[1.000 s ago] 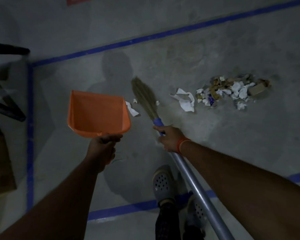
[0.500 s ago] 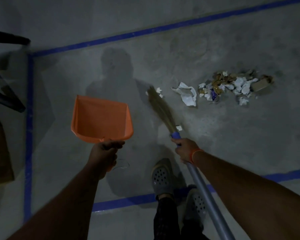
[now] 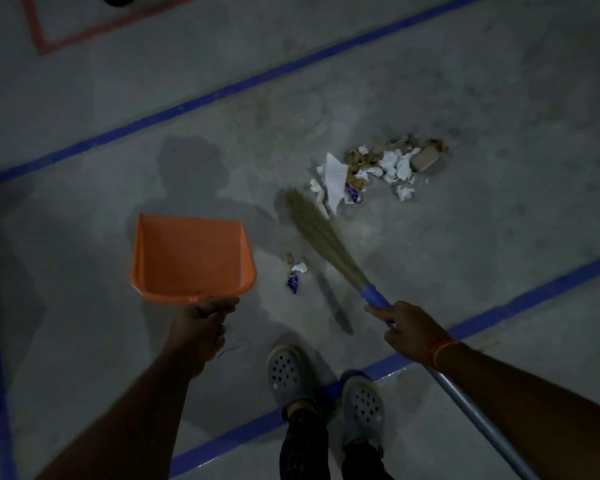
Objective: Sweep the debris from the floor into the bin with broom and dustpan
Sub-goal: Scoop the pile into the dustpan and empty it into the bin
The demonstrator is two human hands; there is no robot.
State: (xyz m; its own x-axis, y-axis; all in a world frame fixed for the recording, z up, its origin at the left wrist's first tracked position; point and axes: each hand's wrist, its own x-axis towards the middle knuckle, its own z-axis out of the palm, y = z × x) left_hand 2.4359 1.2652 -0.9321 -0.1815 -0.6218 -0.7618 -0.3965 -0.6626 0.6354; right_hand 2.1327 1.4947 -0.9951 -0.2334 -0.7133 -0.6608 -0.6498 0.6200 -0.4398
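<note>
My left hand [image 3: 201, 327] grips the handle of an orange dustpan [image 3: 191, 254], held above the grey floor with its mouth pointing away from me. My right hand [image 3: 409, 332] holds the broom [image 3: 321, 237] just below its blue collar, the grey pole running back under my arm. The straw bristles slant up-left and their tip touches the near edge of the debris pile [image 3: 378, 168], a heap of white paper and brown scraps. A few small scraps [image 3: 295, 271] lie between the dustpan and the bristles. No bin is in view.
Blue tape lines [image 3: 222, 95] cross the concrete floor ahead, at the left edge and under my feet. An orange tape corner [image 3: 45, 39] marks the far left. My two grey clogs [image 3: 288, 372] stand on the near blue line.
The broom swung right toward the pile, pushing the large white paper against it and leaving a few scraps near the dustpan. The view shifted left, bringing the pile closer to centre.
</note>
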